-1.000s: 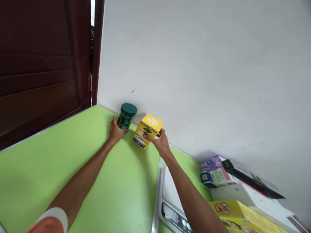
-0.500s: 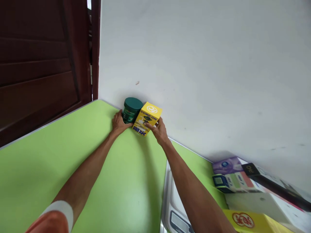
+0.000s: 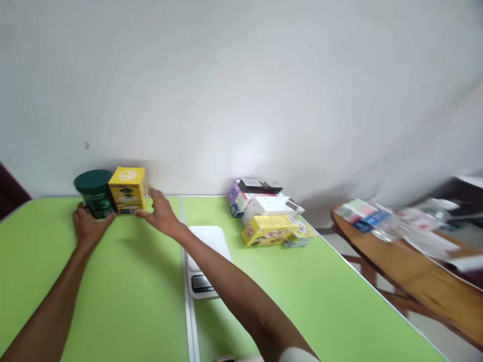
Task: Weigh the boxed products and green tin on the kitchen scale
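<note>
A dark green lidded tub (image 3: 97,193) stands on the green tabletop against the wall. My left hand (image 3: 87,224) curls around its lower part, thumb in front and fingers on the far left side. Right beside the tub, a yellow box (image 3: 128,191) with dark print stands upright. My right hand (image 3: 160,213) is at the box's right side, thumb and fingers apart; the thumb tip is near its lower front corner. Blur hides whether that thumb still touches the box. Under my right forearm lies a white kitchen scale (image 3: 209,241) with a dark display.
Several cartons lie by the wall on the right, among them a white box (image 3: 269,207) and a yellow carton (image 3: 267,230). A white seam strip (image 3: 188,311) crosses the tabletop. Beyond its right edge stands a wooden table (image 3: 407,266) with papers and plastic packaging.
The view has swung right, bringing the cartons and wooden table into sight. The yellow box, tilted before in my right hand, now stands upright beside the tub, and my right hand has loosened from it.
</note>
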Demonstrator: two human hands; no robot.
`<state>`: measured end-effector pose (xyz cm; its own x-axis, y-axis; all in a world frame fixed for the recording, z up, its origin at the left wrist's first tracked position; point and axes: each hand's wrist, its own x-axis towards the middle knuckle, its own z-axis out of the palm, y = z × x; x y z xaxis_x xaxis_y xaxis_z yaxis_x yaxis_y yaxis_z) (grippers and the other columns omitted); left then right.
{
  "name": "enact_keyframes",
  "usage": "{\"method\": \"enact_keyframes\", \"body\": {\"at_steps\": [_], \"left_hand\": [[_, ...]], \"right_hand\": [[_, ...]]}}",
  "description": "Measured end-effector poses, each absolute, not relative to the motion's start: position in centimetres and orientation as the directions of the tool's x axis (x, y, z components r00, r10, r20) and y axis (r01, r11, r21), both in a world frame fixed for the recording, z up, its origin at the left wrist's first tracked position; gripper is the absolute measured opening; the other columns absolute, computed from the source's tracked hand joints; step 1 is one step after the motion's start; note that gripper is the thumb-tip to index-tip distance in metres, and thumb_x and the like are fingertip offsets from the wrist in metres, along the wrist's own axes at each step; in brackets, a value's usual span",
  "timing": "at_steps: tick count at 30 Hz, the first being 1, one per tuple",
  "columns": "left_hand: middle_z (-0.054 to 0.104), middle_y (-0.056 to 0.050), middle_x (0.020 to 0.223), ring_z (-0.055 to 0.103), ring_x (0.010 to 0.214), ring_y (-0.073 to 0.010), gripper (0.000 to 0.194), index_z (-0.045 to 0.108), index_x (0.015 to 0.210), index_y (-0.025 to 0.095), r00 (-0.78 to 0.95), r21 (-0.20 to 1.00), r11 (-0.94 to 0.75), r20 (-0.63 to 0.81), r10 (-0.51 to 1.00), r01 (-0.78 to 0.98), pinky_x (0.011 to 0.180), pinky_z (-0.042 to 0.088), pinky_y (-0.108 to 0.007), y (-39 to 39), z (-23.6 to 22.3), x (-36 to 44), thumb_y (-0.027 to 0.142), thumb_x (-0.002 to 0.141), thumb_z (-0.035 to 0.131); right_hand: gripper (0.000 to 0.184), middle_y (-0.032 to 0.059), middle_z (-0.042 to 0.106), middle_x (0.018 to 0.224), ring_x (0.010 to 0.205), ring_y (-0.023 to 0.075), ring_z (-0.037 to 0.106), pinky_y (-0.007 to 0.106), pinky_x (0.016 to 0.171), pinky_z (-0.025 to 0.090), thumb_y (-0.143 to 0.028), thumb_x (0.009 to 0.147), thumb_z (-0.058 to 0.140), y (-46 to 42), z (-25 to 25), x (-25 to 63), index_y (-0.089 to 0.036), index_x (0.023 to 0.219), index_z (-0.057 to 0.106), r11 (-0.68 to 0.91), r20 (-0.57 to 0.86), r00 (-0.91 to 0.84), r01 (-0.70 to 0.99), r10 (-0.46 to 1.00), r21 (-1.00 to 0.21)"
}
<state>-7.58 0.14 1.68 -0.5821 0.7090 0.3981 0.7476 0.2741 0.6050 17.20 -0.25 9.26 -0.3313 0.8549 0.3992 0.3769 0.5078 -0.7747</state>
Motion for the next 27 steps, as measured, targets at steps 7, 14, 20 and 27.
{"method": "enact_keyframes", "body": {"at_steps": [7, 14, 20, 27], "left_hand": [[0.061, -0.012, 0.145, 0.06, 0.132, -0.0373, 0.107, 0.044, 0.14, 0.022, -0.665, 0.815, 0.243, 0.216, 0.715, 0.526, 0.112, 0.048, -0.057, -6.5, 2.0, -5.8, 0.07, 0.053, 0.082], [0.057, -0.026, 0.141, 0.057, 0.131, -0.0483, 0.111, 0.049, 0.138, 0.011, -0.558, 0.864, 0.057, 0.272, 0.784, 0.501, 0.111, 0.044, -0.069, -11.4, 5.5, 3.6, 0.075, 0.051, 0.077], [0.057, -0.018, 0.141, 0.06, 0.125, -0.0364, 0.082, 0.048, 0.142, 0.019, 0.009, 0.702, -0.403, 0.493, 0.87, 0.587, 0.106, 0.05, -0.06, -10.8, 11.1, 22.7, 0.062, 0.077, 0.072], [0.063, -0.022, 0.135, 0.066, 0.116, -0.0347, 0.071, 0.058, 0.129, 0.013, 0.364, 0.73, -0.423, 0.253, 0.897, 0.537, 0.095, 0.055, -0.051, -6.7, 8.5, 35.1, 0.045, 0.07, 0.082]], "right_hand": [[0.034, 0.0114, 0.067, 0.127, 0.115, 0.025, 0.065, 0.039, 0.086, 0.062, -0.037, 0.099, 0.061, -13.6, 6.8, 36.8, -0.025, 0.131, 0.062, 0.582, 0.695, 0.148, 0.44, 0.704, -0.683], [0.044, 0.0155, 0.072, 0.114, 0.101, 0.0291, 0.068, 0.046, 0.085, 0.057, -0.055, 0.097, 0.048, -16.7, 0.5, 53.5, -0.017, 0.113, 0.065, 0.146, 0.411, 0.725, 0.401, 0.552, -0.904], [0.042, 0.0142, 0.074, 0.119, 0.108, 0.0286, 0.069, 0.045, 0.094, 0.056, -0.05, 0.1, 0.046, -14.3, -0.1, 54.2, -0.018, 0.116, 0.069, 0.238, 0.476, 0.627, 0.428, 0.617, -0.872], [0.051, 0.017, 0.068, 0.135, 0.123, 0.0306, 0.065, 0.05, 0.105, 0.053, -0.045, 0.101, 0.043, -13.2, -1.4, 53.5, -0.017, 0.139, 0.061, 0.242, 0.526, 0.598, 0.491, 0.604, -0.837]]}}
